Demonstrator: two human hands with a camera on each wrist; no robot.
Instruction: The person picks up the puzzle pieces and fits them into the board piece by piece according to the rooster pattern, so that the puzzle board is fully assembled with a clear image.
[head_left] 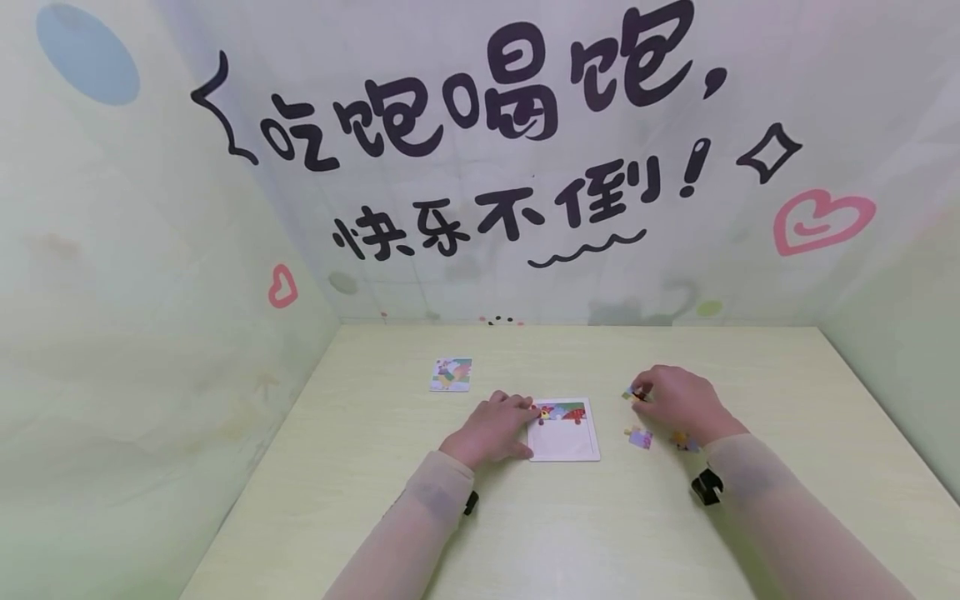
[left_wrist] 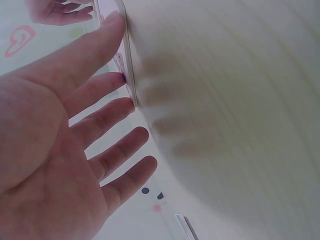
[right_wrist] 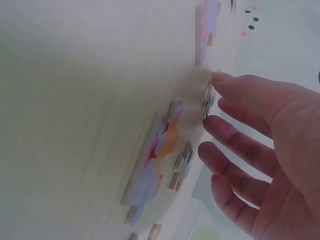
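Right of the jigsaw tray (head_left: 562, 443), your right hand (head_left: 684, 402) is pinching a puzzle piece (right_wrist: 207, 106), apparently picking up; your straight-fingered left hand (head_left: 491, 431) is touching the tray's left edge. Fitting is likely calling for lifting, aligning.

3 pale walls (head_left: 697, 258); 2 lines black lettering (head_left: 551, 125), 2 pink hearts (head_left: 823, 223), blue oval (head_left: 87, 54); light wood-grain tabletop (head_left: 352, 442).
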